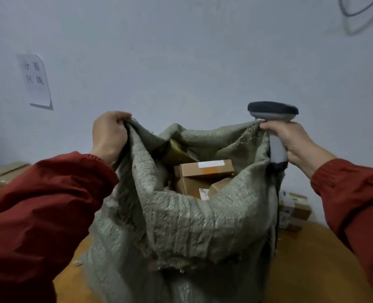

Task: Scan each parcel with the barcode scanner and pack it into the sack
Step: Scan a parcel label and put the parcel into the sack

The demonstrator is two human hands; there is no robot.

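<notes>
A plain, pale blue-grey wall [181, 51] fills the background under soft, even light. A white paper sheet [36, 80] with handwritten characters is stuck to it at the left. A loop of grey cable [360, 12] hangs at top right. Below lies an orange-brown wooden tabletop [312, 259]

- orange-brown wooden desk [312, 259], right edge curved.
- grey-green woven sack [181, 226] stands upright mid-desk.
- small stack of labelled parcels [294, 209] at the far right edge, just beside the sack.
- cardboard boxes [4, 173] at far left; their support is hidden.
</notes>
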